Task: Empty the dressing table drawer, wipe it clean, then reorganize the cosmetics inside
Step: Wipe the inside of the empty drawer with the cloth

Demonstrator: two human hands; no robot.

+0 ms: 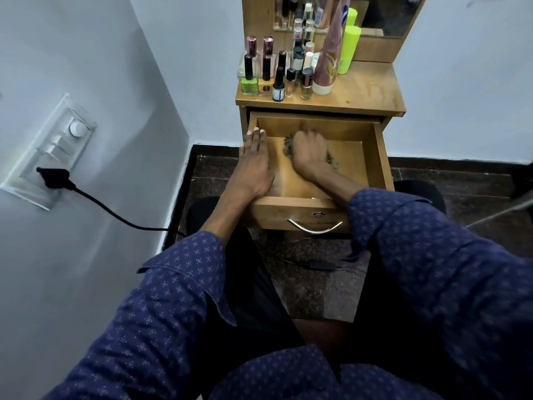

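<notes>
A dark, crumpled cloth (291, 142) lies on the floor of the pulled-out wooden drawer (380, 157), mostly hidden under the right hand (307, 154), which presses down on it; the fingertips are blurred, so whether they curl round the cloth cannot be told. The left hand (256, 166) rests flat along the drawer's left wall, fingers straight and together. Cosmetics bottles (277, 73) stand on the dressing table top (366, 90) behind.

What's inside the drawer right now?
Only the right hand pressing a cloth on the drawer floor; no cosmetics show. The left hand rests on its left wall. The floor beneath hands and cloth is hidden.
</notes>
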